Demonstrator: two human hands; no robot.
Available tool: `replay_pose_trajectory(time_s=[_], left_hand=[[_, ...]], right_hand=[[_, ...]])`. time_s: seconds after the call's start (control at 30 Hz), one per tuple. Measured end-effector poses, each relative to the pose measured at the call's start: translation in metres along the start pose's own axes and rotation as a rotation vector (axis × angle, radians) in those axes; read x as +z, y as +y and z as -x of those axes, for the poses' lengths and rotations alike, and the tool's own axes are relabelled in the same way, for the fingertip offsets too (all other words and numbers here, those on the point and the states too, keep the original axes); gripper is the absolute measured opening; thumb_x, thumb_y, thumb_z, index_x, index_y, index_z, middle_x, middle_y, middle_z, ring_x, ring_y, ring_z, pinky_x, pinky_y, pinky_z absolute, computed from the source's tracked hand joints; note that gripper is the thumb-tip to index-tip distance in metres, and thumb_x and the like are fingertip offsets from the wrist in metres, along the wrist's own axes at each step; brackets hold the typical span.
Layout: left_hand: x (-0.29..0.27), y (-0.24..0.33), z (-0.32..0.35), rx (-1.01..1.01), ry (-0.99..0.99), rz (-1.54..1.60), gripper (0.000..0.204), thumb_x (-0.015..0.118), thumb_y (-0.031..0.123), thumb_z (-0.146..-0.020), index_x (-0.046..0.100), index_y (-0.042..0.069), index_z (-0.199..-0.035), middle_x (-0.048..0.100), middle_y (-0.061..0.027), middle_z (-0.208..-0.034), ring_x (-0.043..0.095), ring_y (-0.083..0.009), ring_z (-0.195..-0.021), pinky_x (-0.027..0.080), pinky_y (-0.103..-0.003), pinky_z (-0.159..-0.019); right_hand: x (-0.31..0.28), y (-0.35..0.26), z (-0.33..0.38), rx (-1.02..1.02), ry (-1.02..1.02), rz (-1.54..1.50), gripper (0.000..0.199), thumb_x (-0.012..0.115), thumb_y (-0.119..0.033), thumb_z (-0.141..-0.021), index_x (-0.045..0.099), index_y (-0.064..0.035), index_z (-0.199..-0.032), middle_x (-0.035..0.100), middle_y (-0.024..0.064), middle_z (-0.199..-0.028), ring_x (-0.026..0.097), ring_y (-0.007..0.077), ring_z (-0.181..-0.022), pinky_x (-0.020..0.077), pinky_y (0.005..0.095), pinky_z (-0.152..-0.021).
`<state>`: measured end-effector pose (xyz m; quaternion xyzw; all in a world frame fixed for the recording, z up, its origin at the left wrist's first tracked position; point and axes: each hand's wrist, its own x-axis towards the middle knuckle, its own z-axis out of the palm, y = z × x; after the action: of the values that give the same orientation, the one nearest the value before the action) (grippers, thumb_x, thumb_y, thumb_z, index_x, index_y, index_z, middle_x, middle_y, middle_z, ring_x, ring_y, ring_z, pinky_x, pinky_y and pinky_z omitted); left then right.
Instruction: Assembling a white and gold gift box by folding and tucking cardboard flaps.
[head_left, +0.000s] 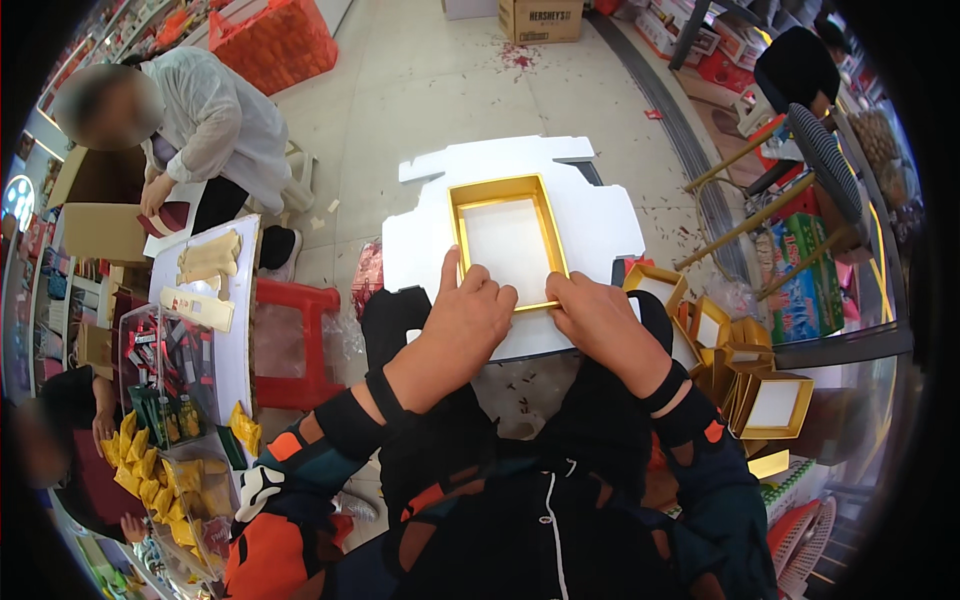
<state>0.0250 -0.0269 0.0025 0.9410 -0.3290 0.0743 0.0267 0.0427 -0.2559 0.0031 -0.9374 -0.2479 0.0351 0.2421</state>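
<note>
Frame [553,225], gold, is lying just beyond the hands, near end sitting between them, long axis running away from the person, far end leaning slightly left. Left hand [470,318] is holding the near-left corner, index finger stretching along the left wall, other fingers curling; can't tell how firmly. Right hand [603,322] is pinching the near-right corner, fingers closing narrow. Both are touching it, so neither is sitting nearer. White sheet [605,215] is lying flat under it, flaps sticking out.

Counts: hands two, gold frame between them one, sheet one. By the right knee, more frames [800,412] are piling up, at least five, overlapping, exact number not showing. To the left, one red stool [318,300] is standing beside one worktop [237,335]; yellow packets [150,465] are heaping there, too jumbled for counting. Two co-workers [215,115] are showing on that side. Farther off, one carton [540,20] is sitting on the floor [430,110].
</note>
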Motion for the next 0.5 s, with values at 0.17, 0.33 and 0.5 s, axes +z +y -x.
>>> replay_pose_trajectory(time_s=[0.17,0.33,0.5], left_hand=[[-0.0008,-0.0027,-0.0044,-0.014,-0.052,-0.022,0.025,0.082,0.022,-0.084,0.065,0.007,-0.095,0.067,-0.0095,-0.087,0.063,-0.0304,-0.105,0.03,-0.065,-0.122],[0.0003,-0.0048,-0.0048,-0.01,-0.066,-0.012,0.02,0.08,0.022,-0.085,0.068,0.007,-0.09,0.067,-0.009,-0.08,0.063,-0.0301,-0.101,0.028,-0.065,-0.123],[0.002,0.0024,-0.0093,-0.001,-0.065,-0.02,0.021,0.079,0.022,-0.085,0.067,0.006,-0.093,0.067,-0.0092,-0.078,0.064,-0.03,-0.1,0.034,-0.061,-0.12]], right_hand=[[0.0006,0.0051,-0.0036,-0.016,-0.027,0.047,0.009,0.068,-0.009,-0.093,0.064,-0.0075,-0.101,0.067,0.0176,-0.088,0.069,0.0425,-0.085,0.0538,0.051,-0.072],[0.0003,0.0045,-0.0077,-0.053,-0.017,0.018,0.005,0.067,-0.009,-0.094,0.064,-0.0055,-0.097,0.068,0.019,-0.086,0.069,0.043,-0.084,0.0536,0.0519,-0.072],[0.0033,0.0091,-0.0058,-0.037,-0.023,0.024,0.004,0.066,-0.008,-0.094,0.064,-0.0048,-0.095,0.068,0.0196,-0.086,0.069,0.0434,-0.084,0.0537,0.0523,-0.073]])
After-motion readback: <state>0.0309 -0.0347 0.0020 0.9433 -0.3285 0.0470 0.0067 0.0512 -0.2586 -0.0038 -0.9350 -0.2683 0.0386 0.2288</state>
